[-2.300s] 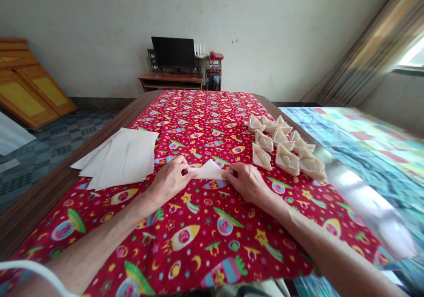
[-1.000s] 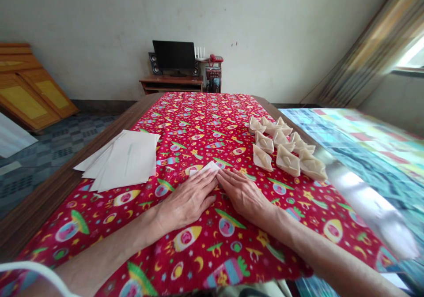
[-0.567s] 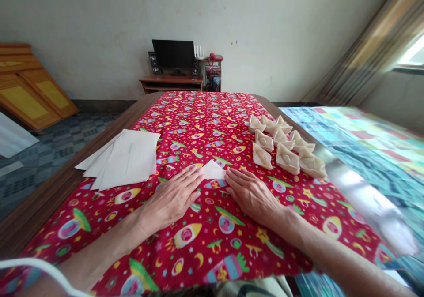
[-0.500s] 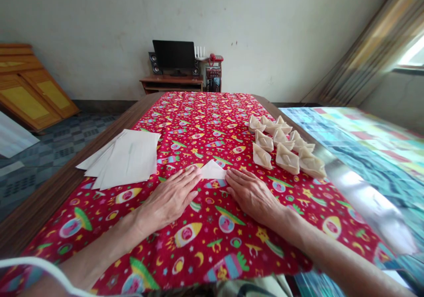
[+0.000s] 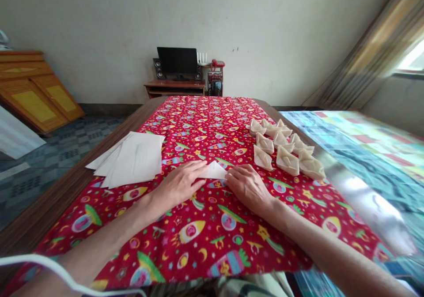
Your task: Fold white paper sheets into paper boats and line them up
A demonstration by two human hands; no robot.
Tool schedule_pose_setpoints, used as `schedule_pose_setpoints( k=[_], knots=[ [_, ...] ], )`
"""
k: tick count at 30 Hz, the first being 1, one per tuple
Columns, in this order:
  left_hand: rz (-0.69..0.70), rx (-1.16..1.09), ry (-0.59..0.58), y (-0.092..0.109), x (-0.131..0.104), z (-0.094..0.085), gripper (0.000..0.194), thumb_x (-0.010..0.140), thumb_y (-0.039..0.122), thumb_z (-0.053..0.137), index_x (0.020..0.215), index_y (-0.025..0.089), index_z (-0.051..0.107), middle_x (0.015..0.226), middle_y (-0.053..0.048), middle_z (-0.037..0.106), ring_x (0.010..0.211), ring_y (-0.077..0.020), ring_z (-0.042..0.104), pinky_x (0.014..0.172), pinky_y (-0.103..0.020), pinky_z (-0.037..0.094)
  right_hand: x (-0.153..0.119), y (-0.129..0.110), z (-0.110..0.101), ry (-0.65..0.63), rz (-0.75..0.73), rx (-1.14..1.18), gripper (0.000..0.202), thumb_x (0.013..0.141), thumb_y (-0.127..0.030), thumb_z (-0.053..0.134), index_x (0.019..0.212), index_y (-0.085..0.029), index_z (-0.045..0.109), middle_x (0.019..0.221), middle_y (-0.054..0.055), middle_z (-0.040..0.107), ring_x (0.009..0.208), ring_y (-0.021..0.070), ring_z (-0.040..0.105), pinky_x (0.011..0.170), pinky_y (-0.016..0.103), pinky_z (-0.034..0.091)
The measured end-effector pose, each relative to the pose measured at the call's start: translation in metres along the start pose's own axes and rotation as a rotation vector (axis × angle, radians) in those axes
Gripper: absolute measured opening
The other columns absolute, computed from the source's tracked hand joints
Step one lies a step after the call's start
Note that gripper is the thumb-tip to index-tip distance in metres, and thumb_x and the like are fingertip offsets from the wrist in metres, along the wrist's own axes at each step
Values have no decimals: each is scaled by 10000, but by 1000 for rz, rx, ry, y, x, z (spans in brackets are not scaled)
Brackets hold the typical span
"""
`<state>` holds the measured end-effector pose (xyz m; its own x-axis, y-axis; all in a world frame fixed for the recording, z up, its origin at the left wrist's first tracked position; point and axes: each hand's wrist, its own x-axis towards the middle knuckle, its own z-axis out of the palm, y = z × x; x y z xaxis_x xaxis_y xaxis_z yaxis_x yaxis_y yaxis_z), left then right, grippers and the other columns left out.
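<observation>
A small sheet of white paper (image 5: 214, 171), folded to a peak at the top, lies on the red patterned cloth (image 5: 212, 226) in front of me. My left hand (image 5: 182, 178) holds its left end, fingers over it and thumb at the near edge. At the right end, my right hand (image 5: 249, 186) grips the paper with bent fingers. Both hands hide the ends of the fold. To the left is a fanned stack of white paper sheets (image 5: 137, 160). Several folded paper boats (image 5: 287, 160) stand in rows on the right.
The cloth covers a dark wooden table (image 5: 132, 118). Beyond it are a monitor (image 5: 177, 60) on a desk and a red telephone (image 5: 217, 64). A bed with a patterned cover (image 5: 347, 156) lies to the right. A white cable (image 5: 62, 275) crosses at lower left.
My right fingers have gone from lying flat to bent at the paper's right end. My left thumb has moved up to the near edge. The view has shifted slightly.
</observation>
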<state>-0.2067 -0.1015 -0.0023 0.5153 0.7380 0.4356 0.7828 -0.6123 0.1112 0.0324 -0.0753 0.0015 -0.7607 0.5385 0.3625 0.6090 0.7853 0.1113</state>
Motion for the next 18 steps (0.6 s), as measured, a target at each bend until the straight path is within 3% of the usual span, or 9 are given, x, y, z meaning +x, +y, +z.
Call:
schedule_pose_setpoints(
  k=[6, 12, 18],
  knots=[
    [53, -78, -54, -10, 24, 14, 255, 886, 279, 547, 1120, 195, 604, 1110, -59, 626, 1018, -192, 570, 897, -326, 472, 21, 0, -2, -42, 6, -47, 214, 926, -356, 497, 902, -186, 625, 888, 52, 669, 868, 189, 576, 830, 352, 335],
    [37, -169, 2, -11, 19, 15, 263, 903, 291, 525, 1133, 175, 574, 1104, -56, 627, 1042, -186, 539, 918, -322, 445, 37, 1, 6, -108, -13, 91, 196, 929, -275, 485, 869, -189, 650, 897, 41, 693, 875, 166, 609, 769, 285, 363],
    [30, -172, 28, -11, 17, 16, 298, 898, 253, 533, 1188, 190, 541, 1131, -55, 619, 1057, -191, 536, 924, -342, 446, 35, 9, 6, -119, -83, 158, 177, 933, -202, 459, 880, -180, 627, 919, 54, 679, 914, 144, 605, 766, 244, 390]
  ],
)
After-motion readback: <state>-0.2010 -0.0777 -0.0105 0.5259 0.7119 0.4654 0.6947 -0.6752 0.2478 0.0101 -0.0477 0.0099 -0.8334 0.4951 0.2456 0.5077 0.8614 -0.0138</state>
